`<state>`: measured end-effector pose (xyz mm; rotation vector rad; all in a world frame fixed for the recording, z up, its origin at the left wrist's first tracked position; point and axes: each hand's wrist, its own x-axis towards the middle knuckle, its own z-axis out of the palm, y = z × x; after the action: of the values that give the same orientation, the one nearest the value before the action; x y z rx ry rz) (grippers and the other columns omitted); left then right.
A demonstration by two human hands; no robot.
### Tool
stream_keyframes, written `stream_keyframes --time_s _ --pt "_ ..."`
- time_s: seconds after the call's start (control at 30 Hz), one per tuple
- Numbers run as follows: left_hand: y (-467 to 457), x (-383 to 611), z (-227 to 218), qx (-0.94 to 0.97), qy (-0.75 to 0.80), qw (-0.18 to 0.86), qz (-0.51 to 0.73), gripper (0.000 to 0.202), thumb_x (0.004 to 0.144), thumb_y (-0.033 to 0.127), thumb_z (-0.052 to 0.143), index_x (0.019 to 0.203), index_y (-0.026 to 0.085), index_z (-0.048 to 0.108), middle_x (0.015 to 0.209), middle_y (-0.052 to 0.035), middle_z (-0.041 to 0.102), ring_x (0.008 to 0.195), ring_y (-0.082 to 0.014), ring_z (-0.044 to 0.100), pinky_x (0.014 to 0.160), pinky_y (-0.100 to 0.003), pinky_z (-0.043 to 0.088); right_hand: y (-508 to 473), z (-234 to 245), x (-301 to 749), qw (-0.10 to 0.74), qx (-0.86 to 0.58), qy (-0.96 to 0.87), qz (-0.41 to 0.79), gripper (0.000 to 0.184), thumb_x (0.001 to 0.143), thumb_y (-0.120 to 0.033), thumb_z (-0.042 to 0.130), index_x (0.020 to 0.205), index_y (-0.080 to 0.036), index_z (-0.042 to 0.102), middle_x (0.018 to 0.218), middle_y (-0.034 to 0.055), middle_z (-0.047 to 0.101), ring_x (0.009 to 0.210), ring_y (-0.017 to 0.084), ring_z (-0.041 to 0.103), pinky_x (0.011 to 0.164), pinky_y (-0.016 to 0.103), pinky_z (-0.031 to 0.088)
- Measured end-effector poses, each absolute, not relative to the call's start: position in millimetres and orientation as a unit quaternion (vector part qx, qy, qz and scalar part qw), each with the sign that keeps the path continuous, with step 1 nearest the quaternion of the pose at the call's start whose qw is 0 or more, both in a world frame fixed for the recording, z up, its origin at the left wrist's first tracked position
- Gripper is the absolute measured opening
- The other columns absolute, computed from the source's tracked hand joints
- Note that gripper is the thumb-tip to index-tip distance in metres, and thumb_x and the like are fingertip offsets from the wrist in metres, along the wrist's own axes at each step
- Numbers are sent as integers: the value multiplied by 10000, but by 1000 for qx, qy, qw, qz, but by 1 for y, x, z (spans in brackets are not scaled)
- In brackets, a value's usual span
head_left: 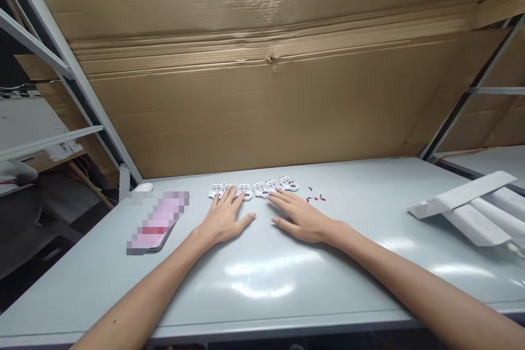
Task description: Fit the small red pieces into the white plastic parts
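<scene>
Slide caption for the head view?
Left hand and right hand touch a row of small white parts on a grey table.

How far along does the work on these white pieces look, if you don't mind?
Six flat white pieces already sit in a row. The left hand and right hand rest on them, lifting nothing. Remaining: small red and black bits to the right.

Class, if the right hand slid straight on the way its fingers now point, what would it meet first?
The right hand would first meet the small white flat part in the row ahead; its fingertips seem to be at that part already, though depth is unclear.
</scene>
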<state>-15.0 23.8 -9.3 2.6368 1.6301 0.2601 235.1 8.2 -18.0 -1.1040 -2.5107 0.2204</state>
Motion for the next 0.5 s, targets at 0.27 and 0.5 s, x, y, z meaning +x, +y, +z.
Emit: stream_keyframes --time_s 0.27,0.5 --pt "22 -13 -10 850 522 5 73 657 959 590 351 1458 164 392 1556 -152 311 1460 -337 207 1161 -578 143 14 -21 237 146 -405 -898 90 693 964 -579 366 1519 -167 318 1571 124 316 1480 340 121 1177 543 187" --pt "26 -13 -13 810 572 -53 117 562 950 449 420 1429 154 427 1523 -190 353 1433 -366 261 1146 -569 191 16 -19 233 142 -366 -919 43 651 970 -496 398 1525 -171 301 1587 109 276 1479 330 131 1183 538 160"
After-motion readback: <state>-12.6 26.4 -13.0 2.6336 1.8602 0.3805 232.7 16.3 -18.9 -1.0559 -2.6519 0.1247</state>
